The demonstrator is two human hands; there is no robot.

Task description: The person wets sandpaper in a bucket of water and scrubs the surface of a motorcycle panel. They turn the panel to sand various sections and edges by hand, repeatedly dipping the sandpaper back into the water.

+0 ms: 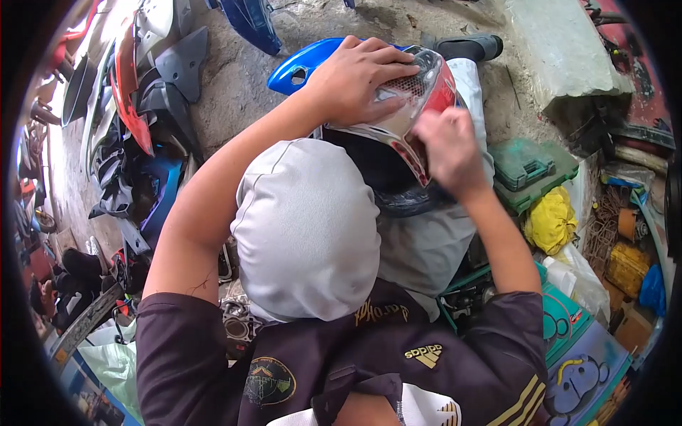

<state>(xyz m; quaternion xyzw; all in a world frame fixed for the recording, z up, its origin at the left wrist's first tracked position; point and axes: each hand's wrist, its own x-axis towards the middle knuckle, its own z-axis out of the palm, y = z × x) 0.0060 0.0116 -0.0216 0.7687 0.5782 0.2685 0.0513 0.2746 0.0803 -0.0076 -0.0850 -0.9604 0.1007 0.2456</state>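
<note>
A glossy motorcycle fairing [302, 65] with blue, red and white parts and a clear, mesh-patterned light lens lies across the lap, its dark inner side towards me. My left hand [366, 78] rests on top of it, fingers stretched over the lens and the blue panel. At the red and white edge of the lens, my right hand [451, 153] is curled with its fingers drawn in. Motion blurs that hand, and whatever may be between its fingers is hidden.
Loose fairing panels [131, 92] are piled at the left. A rounded grey fabric shape [309, 227] fills the middle. On the right are a green tool case [529, 170], a yellow plastic bag [553, 220], a teal case [561, 312] and a concrete block [561, 50].
</note>
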